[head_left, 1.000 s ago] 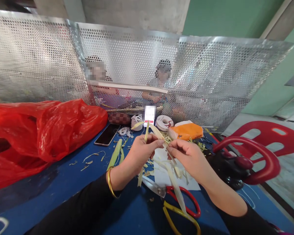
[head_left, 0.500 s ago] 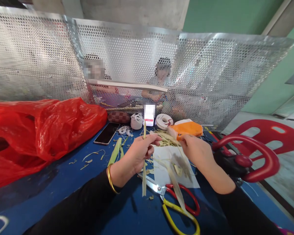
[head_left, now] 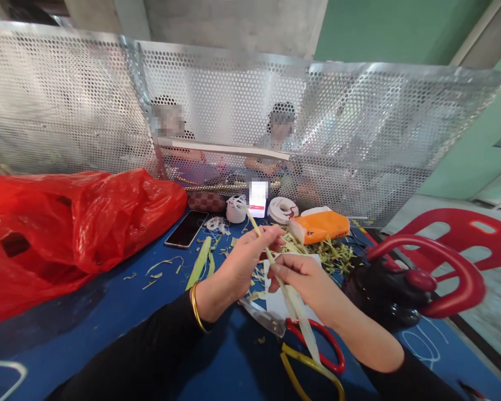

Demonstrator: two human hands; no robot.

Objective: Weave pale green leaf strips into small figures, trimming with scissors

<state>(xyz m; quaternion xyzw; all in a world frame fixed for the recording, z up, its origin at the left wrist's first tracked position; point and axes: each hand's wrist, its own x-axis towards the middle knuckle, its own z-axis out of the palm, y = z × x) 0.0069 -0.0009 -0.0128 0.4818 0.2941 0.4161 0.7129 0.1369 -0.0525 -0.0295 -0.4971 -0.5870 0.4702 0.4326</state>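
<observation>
The red bag [head_left: 87, 234] and phone [head_left: 187, 229] lie off to the left, probably to leave working room. The left hand [head_left: 242, 260] steadies a pale strip [head_left: 254, 221] aslant, thumb and fingers closed lightly about its upper part. Below lie the scissors [head_left: 278, 325], handles toward the person, likely for an easy reach, near the paper [head_left: 275, 303]. The right hand [head_left: 304, 277] pinches the strip lower down, thumb and fingertips together, presumably to control it; whether its tail joins the leaf [head_left: 307, 335] over the scissors, I cannot tell. The jug [head_left: 384, 301] stands beyond the right forearm.
</observation>
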